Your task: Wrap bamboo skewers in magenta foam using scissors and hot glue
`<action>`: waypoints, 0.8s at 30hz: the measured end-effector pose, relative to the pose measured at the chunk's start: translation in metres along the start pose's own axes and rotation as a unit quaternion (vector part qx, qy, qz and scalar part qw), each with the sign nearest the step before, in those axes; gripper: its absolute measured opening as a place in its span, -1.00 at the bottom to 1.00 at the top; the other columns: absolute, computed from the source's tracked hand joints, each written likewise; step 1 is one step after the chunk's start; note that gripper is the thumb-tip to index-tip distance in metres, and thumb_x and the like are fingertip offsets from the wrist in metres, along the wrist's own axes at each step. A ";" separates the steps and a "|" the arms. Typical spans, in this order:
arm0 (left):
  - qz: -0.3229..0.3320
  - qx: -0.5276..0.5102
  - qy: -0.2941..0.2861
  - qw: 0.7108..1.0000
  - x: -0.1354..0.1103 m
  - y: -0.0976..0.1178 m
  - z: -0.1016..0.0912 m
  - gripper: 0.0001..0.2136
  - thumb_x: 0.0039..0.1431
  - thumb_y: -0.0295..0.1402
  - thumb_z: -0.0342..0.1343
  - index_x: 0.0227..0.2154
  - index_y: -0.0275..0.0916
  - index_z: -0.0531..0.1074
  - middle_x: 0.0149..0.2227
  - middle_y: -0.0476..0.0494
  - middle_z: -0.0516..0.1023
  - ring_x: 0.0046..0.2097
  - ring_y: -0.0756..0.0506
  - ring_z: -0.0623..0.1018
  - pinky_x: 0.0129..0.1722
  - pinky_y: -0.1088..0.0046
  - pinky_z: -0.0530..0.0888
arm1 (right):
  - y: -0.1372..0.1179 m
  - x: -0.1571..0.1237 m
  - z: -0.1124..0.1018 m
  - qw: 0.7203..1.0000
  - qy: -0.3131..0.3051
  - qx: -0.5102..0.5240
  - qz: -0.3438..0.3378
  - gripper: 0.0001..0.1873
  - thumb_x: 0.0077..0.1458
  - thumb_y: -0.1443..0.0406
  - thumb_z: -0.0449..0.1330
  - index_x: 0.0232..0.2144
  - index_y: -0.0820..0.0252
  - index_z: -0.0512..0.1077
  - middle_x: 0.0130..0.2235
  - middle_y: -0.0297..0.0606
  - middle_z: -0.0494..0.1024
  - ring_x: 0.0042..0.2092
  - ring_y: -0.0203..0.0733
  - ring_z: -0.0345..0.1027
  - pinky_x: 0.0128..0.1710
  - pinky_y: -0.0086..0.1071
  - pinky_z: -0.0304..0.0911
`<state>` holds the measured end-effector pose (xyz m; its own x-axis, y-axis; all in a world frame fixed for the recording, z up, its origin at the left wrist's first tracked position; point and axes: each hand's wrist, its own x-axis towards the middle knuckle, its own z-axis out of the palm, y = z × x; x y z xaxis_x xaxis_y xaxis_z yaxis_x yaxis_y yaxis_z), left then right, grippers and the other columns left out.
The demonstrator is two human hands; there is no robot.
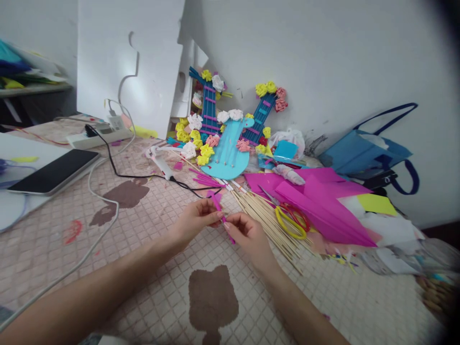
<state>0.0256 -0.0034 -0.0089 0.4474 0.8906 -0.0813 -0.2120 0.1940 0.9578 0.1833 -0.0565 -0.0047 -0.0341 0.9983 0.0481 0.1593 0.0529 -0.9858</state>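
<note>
Above the middle of the table, my left hand point(197, 218) and my right hand point(253, 235) meet, both closed on one narrow magenta paper strip point(217, 203). The strip's upper end sticks out past my left fingers, and its lower end pokes out below my right fingertips. Whether a stick lies inside it I cannot tell. Just beyond my hands is a bunch of magenta strips point(205, 179). Thin wooden skewers point(271, 223) fan out beside my right hand, with yellow-handled scissors point(289, 225) and a red-handled pair point(301, 216) to their right.
Blue paper guitar shapes point(230, 148) with paper flowers stand against the wall. A white glue gun point(161, 163) lies near a power strip point(98, 137); cables cross the left side. There are a phone point(53, 171), magenta paper sheets point(316, 203) and a blue bag point(359, 153).
</note>
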 end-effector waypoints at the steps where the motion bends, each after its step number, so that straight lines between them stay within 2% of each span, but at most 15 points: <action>1: 0.001 -0.004 0.003 1.000 0.000 0.000 0.000 -0.70 -0.13 -0.23 0.34 -0.45 -0.32 0.39 -0.48 -0.01 0.45 -0.42 0.02 0.43 -0.38 0.48 0.38 | 0.000 0.000 0.000 1.000 -0.003 0.006 0.003 -0.81 0.06 0.18 0.20 -0.45 0.19 0.40 -0.53 -0.43 0.31 -0.49 -0.34 0.14 -0.49 -0.44 0.08; 9: 0.005 -0.032 0.002 0.999 -0.006 -0.001 0.003 -0.73 -0.09 -0.25 0.33 -0.49 -0.31 0.37 -0.52 0.03 0.42 -0.45 0.05 0.41 -0.40 0.52 0.36 | 0.006 0.000 0.003 0.999 0.002 0.051 0.017 -0.78 0.06 0.16 0.22 -0.46 0.20 0.39 -0.52 -0.43 0.32 -0.47 -0.34 0.14 -0.47 -0.45 0.08; 14: -0.010 -0.044 -0.013 0.999 -0.006 -0.003 0.000 -0.72 -0.07 -0.23 0.32 -0.45 -0.30 0.38 -0.48 0.00 0.44 -0.42 0.03 0.44 -0.34 0.47 0.39 | 0.007 -0.001 0.002 0.997 0.021 0.074 0.027 -0.64 0.21 0.06 0.05 -0.45 0.19 0.40 -0.47 -0.35 0.38 -0.40 -0.30 0.21 -0.41 -0.42 0.14; 20: -0.009 -0.032 -0.025 0.999 -0.005 -0.004 -0.002 -0.74 -0.03 -0.25 0.31 -0.45 -0.31 0.39 -0.49 0.02 0.43 -0.42 0.04 0.43 -0.35 0.49 0.38 | 0.006 0.000 0.001 0.997 -0.005 0.079 0.020 -0.73 0.06 0.12 0.23 -0.50 0.19 0.37 -0.53 -0.42 0.31 -0.47 -0.34 0.16 -0.47 -0.45 0.11; 24: -0.015 -0.032 -0.035 0.999 -0.005 -0.004 -0.002 -0.75 -0.03 -0.25 0.30 -0.44 -0.31 0.39 -0.48 0.02 0.43 -0.42 0.04 0.43 -0.34 0.49 0.38 | 0.005 0.000 0.000 0.997 -0.005 0.066 0.027 -0.74 0.08 0.12 0.20 -0.49 0.19 0.37 -0.53 -0.42 0.31 -0.47 -0.34 0.17 -0.47 -0.45 0.13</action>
<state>0.0219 -0.0081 -0.0131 0.5129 0.8538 -0.0892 -0.2510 0.2486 0.9355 0.1835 -0.0558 -0.0093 -0.0381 0.9993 -0.0068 0.0298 -0.0057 -0.9995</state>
